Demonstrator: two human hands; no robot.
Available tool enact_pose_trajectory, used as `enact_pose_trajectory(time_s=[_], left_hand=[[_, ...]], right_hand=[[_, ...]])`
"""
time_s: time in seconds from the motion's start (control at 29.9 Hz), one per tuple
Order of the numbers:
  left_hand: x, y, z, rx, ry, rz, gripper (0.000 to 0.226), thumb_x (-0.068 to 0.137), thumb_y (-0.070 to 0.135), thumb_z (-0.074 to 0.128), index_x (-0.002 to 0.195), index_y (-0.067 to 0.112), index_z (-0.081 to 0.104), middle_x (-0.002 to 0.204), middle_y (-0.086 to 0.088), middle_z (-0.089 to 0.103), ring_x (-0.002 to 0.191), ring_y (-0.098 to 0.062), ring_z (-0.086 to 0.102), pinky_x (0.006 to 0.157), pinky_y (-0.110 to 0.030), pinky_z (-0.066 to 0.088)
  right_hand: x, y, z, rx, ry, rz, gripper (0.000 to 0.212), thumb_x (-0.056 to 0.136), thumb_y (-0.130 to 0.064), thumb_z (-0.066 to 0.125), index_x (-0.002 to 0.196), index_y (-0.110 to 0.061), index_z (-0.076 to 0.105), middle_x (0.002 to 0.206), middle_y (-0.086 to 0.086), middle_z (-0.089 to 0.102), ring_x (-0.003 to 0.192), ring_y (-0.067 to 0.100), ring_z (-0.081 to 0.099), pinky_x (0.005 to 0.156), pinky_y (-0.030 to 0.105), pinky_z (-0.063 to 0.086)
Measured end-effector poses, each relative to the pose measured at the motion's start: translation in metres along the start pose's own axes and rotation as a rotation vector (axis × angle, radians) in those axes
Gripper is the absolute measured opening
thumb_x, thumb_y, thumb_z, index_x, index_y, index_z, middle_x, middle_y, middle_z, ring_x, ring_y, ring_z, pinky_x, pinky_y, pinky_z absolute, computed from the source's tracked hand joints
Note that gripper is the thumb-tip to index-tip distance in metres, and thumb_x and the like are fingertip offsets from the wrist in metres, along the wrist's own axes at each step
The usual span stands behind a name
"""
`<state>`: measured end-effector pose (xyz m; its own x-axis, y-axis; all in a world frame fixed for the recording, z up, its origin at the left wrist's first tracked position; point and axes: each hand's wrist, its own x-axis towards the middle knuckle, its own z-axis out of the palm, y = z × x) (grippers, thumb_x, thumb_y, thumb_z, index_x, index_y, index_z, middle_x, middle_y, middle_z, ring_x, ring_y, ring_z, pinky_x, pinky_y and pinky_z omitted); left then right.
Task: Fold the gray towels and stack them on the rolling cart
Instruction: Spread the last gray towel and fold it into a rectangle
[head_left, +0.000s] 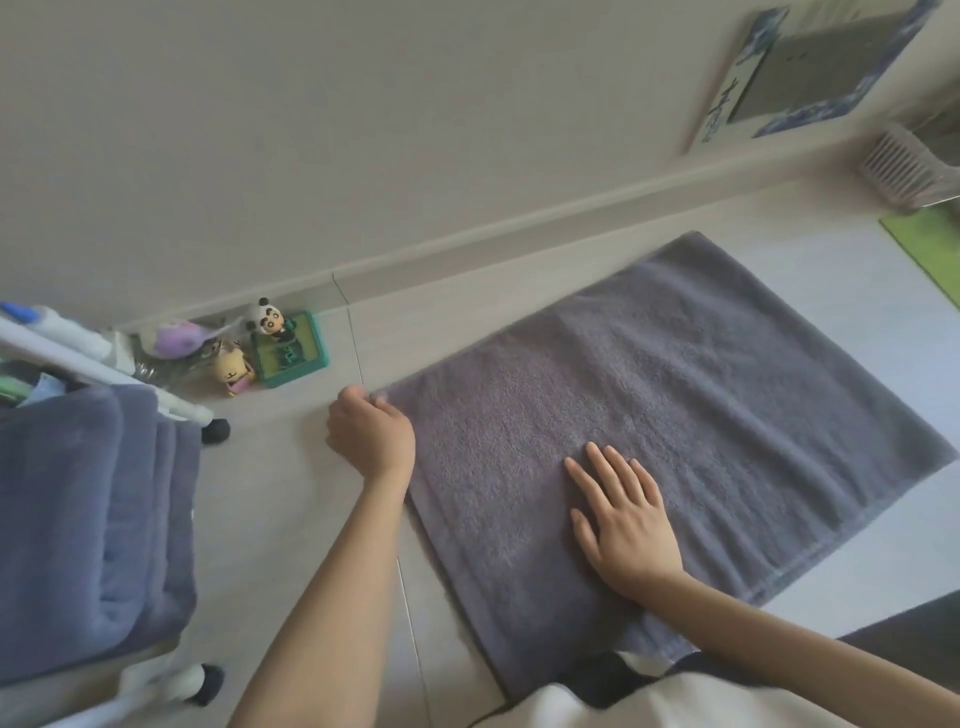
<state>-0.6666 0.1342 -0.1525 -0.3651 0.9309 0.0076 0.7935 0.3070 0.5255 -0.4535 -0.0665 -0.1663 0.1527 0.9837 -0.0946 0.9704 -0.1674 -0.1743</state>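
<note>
A large gray terry towel was found spread flat on the pale tiled floor, beside the wall. Its far left corner was pinched in the curled grip of the left hand. The right hand was laid flat on the towel, fingers straight, gripping nothing. At the left, a white rolling cart was observed holding a stack of folded blue-gray towels.

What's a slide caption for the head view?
Left hand pinches gray towel corner; right hand presses it flat.
</note>
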Motion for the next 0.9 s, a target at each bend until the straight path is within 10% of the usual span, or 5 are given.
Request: enact_pose_trajectory(time_s=[0.2, 0.47, 0.7, 0.9], left_hand=[[-0.040, -0.017, 0.018, 0.290, -0.248, 0.763, 0.053, 0.089, 0.037, 0.042, 0.135, 0.012, 0.051, 0.144, -0.016, 0.043, 0.133, -0.034, 0.041, 0.109, -0.055, 0.026], [-0.047, -0.022, 0.002, 0.391, -0.486, 0.628, 0.063, 0.095, 0.053, 0.028, 0.150, 0.025, 0.019, 0.159, -0.011, 0.002, 0.147, -0.028, -0.002, 0.114, -0.052, -0.007], [-0.089, -0.060, -0.032, -0.089, -0.511, 0.869, 0.036, 0.086, 0.038, 0.043, 0.091, 0.017, 0.072, 0.103, -0.005, 0.060, 0.099, -0.015, 0.051, 0.090, -0.039, 0.045], [-0.096, -0.081, -0.058, -0.192, -0.931, 0.603, 0.028, 0.099, 0.012, 0.043, 0.111, 0.009, 0.068, 0.143, 0.000, 0.044, 0.137, -0.003, 0.026, 0.110, -0.015, 0.017]], right_hand=[[-0.001, 0.000, 0.000, 0.013, 0.011, 0.007, 0.057, 0.088, -0.045, 0.036, 0.141, -0.024, 0.042, 0.148, 0.007, 0.038, 0.137, 0.024, 0.030, 0.114, 0.040, 0.015], [0.003, -0.003, -0.002, 0.063, 0.041, 0.035, 0.053, 0.086, -0.044, 0.037, 0.136, -0.026, 0.047, 0.141, 0.007, 0.047, 0.132, 0.026, 0.035, 0.112, 0.042, 0.018], [-0.018, -0.082, -0.009, 0.367, 0.148, -0.264, 0.026, 0.076, -0.050, 0.053, 0.078, -0.025, 0.062, 0.076, -0.004, 0.058, 0.074, 0.018, 0.052, 0.066, 0.031, 0.045], [-0.051, -0.102, 0.017, 0.211, 0.021, -0.350, 0.052, 0.055, -0.069, 0.042, 0.091, -0.032, 0.050, 0.083, -0.006, 0.055, 0.073, 0.019, 0.055, 0.063, 0.031, 0.048]])
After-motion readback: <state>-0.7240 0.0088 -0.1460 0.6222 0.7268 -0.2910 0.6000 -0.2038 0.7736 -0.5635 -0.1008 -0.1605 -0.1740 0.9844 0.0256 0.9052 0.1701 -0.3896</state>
